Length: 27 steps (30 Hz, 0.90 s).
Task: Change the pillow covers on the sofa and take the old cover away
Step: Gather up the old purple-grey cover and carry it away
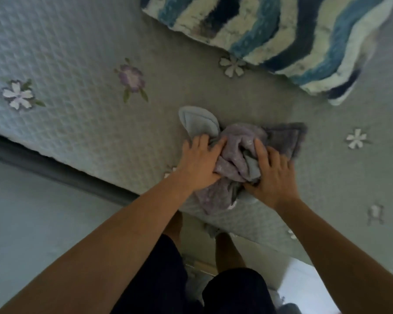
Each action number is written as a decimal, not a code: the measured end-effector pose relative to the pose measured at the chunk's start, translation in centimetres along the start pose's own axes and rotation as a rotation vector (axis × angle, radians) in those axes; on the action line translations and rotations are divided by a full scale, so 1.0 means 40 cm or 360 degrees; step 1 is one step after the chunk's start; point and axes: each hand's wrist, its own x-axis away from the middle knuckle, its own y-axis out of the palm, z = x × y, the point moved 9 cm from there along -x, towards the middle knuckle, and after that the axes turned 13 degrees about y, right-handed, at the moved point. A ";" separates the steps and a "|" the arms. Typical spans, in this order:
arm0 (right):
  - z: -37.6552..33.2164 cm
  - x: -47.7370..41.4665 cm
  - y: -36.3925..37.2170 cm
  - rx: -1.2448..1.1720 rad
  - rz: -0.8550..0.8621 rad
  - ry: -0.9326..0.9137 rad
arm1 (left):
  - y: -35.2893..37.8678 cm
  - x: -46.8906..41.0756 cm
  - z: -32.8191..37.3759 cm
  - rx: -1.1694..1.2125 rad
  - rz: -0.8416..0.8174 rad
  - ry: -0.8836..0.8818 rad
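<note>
A crumpled grey-lilac pillow cover [236, 152] lies bunched on the sofa seat near its front edge, with a pale blue rounded flap sticking out at its upper left and a darker grey corner at its right. My left hand [199, 162] presses and grips the bundle's left side. My right hand [271, 175] clutches its right side, fingers dug into the folds. A fluffy pillow [270, 35] with wavy blue, navy and cream stripes rests at the back right of the seat, apart from both hands.
The sofa [77, 87] is spread with a quilted pale cover stitched with flowers. Its front edge runs diagonally from the left down to the right. Pale floor [32, 223] lies below it. My legs in dark shorts stand against the sofa front.
</note>
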 end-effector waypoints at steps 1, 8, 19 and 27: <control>0.024 0.013 0.035 0.0020 -0.0052 0.0051 | -0.003 0.001 0.023 -0.0098 0.0079 0.0055; 0.048 -0.049 0.118 -0.0002 -0.0134 0.0029 | 0.017 -0.061 0.042 -0.0150 0.0321 0.0090; 0.314 0.112 -0.208 -0.0508 -0.0059 -0.0013 | -0.242 -0.071 0.381 -0.0333 0.0283 0.0321; 0.647 0.439 -0.682 -0.0601 0.0704 0.0103 | -0.560 -0.018 0.988 -0.0606 0.0648 0.0590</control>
